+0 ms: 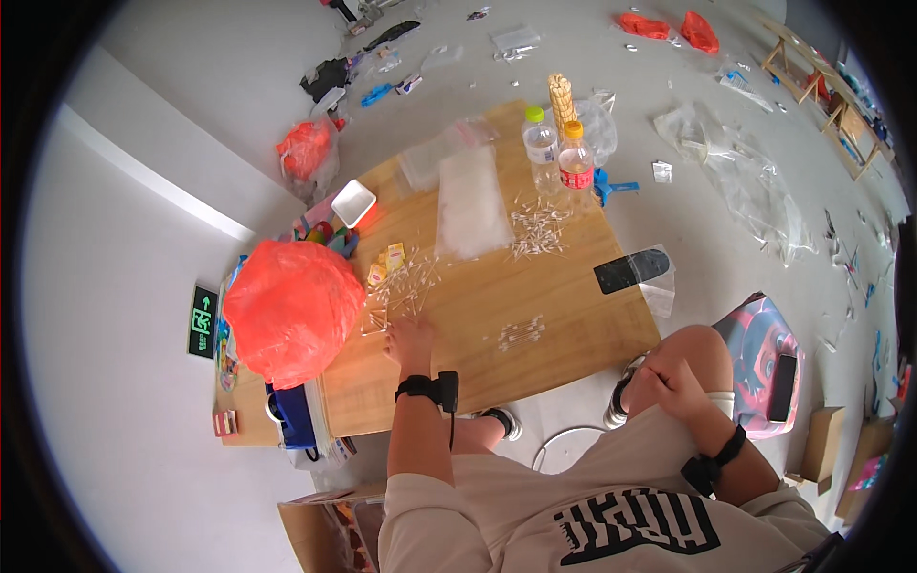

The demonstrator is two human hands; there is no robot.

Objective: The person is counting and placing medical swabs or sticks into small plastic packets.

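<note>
Half-curled at the near end of a loose heap of thin white cotton swabs (411, 282), the left grip (411, 342) of a seated person in pale clothing rests low at a light-brown wooden table (468, 306); from where I stand, I cannot tell whether its fingertips have hold of a swab. The right grip (673, 385) lies on the person's thigh, fingers folded into a loose fist, nothing showing in it. Each wrist wears a black band.

2 more groups of swabs share the table: a dense white pile (540, 232) on the far right side, and a small, neater cluster (521, 332) toward the near edge. Just beyond the left heap sit small yellow boxes (386, 265); to its left bulges a round red-orange plastic bag (296, 310). Between the 2 larger piles, toward the back, lies a frosted clear plastic bag (471, 205). 2 clear plastic bottles, 1 green-capped (541, 158) and 1 orange-capped (576, 162), stand behind the dense pile.
</note>
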